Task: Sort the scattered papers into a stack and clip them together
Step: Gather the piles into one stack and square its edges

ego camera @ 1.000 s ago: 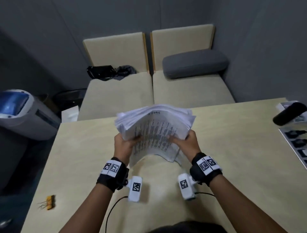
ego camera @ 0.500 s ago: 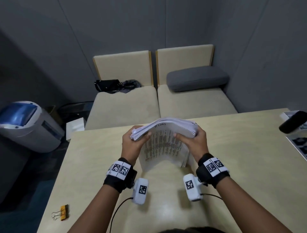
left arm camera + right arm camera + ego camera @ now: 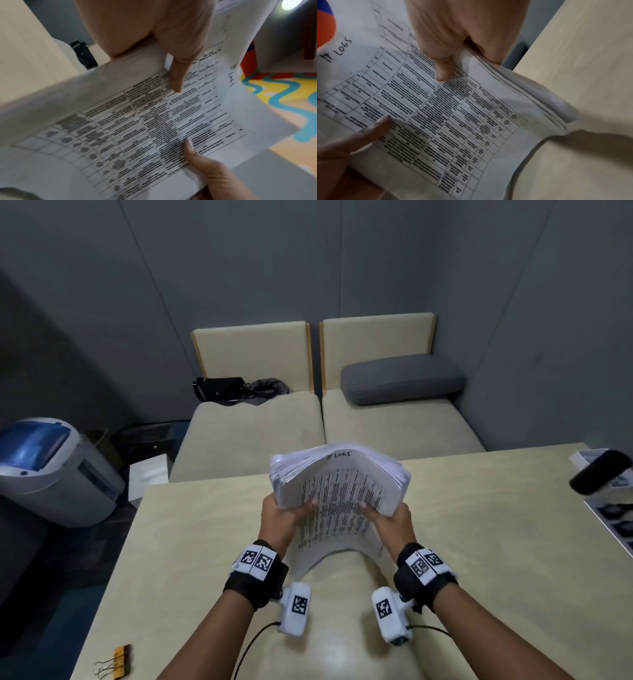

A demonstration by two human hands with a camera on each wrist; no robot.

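A thick stack of white printed papers (image 3: pixel 337 494) is held upright over the table, its top sheet a ruled table of text with "IT LOGS" handwritten at the top. My left hand (image 3: pixel 286 513) grips the stack's left edge, thumb on the printed face (image 3: pixel 176 81). My right hand (image 3: pixel 387 517) grips the right edge, thumb on the top sheet (image 3: pixel 443 73). The stack (image 3: pixel 471 121) bows, and its lower edge curls toward the tabletop. Yellow binder clips (image 3: pixel 118 662) lie at the table's near left corner, far from both hands.
The light wooden table (image 3: pixel 479 542) carries a black device (image 3: pixel 599 475) and printed sheets (image 3: pixel 613 518) at its right edge. Two beige seats (image 3: pixel 308 422) with a grey cushion (image 3: pixel 400 378) and a black bag (image 3: pixel 222 388) stand behind. A grey bin (image 3: pixel 51 470) stands left.
The stack's fanned top edges were squeezed together into a tighter bundle, then lifted and tilted up again. Both hands kept their grip on its sides. The head view shifted upward.
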